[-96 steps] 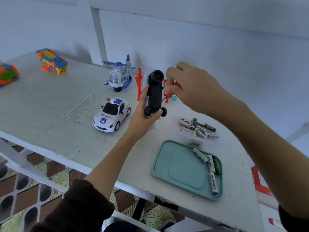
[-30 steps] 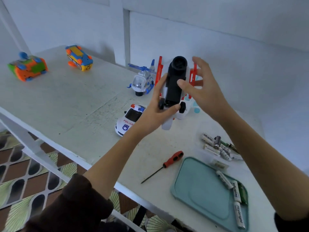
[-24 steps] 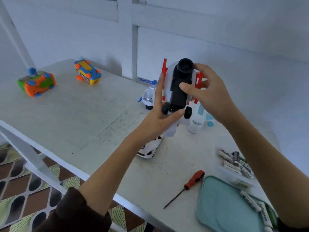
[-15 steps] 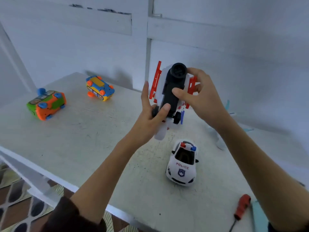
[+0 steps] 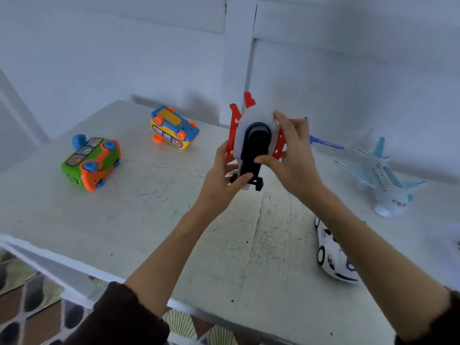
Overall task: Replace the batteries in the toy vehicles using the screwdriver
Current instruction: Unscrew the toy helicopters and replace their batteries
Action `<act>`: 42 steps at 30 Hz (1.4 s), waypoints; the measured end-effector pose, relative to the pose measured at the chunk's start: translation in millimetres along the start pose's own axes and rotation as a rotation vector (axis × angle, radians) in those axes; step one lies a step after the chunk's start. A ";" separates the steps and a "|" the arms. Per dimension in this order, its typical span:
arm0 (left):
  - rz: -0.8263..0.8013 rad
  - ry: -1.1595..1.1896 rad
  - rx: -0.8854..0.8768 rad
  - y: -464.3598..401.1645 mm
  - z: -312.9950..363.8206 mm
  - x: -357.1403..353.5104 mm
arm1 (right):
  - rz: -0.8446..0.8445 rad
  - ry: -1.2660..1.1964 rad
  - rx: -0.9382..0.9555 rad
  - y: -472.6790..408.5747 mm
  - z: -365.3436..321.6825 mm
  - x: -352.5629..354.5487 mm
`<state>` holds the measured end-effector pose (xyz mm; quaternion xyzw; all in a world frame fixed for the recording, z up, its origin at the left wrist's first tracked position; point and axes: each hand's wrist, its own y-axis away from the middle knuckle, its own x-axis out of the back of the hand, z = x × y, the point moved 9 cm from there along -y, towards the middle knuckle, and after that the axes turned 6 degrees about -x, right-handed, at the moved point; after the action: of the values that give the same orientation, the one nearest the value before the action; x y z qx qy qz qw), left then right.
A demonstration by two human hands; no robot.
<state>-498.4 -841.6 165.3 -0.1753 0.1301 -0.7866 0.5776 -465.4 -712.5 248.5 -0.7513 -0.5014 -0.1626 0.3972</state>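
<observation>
White-and-red toy vehicle [image 5: 255,143] is held underside-up above the worktop [image 5: 154,207]: left hand [image 5: 221,180] grips its lower end, right hand [image 5: 290,155] clasps its side

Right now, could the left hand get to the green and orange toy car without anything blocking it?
Probably not at once: the left hand grips the red and white toy. The table between it and the green and orange toy car looks bare.

No legible text, brand or number. White toy car [image 5: 333,257], right edge of table [image 5: 124,220]: dark blue markings on side, too blurred and partly hidden by the forearm to read. Green bus [image 5: 90,161] and yellow bus [image 5: 174,128]: picture panels only, no lettering discernible.
</observation>
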 end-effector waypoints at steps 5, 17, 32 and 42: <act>-0.107 -0.030 0.066 2.2 -23.3 5.3 | -0.005 0.051 -0.009 5.5 10.2 -27.7; -0.232 0.051 0.163 14.3 -39.1 4.5 | -0.073 0.175 0.192 36.2 20.5 -57.8; -0.309 0.011 0.201 31.2 -57.1 4.7 | -0.178 -0.129 -0.197 65.3 44.8 -68.5; -0.327 -0.102 0.123 44.8 -48.2 13.2 | -0.230 -0.104 -0.157 80.9 50.1 -80.4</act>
<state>-483.9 -867.4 105.1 -0.1981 0.0221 -0.8667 0.4573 -437.4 -739.3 130.1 -0.7251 -0.5896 -0.2068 0.2894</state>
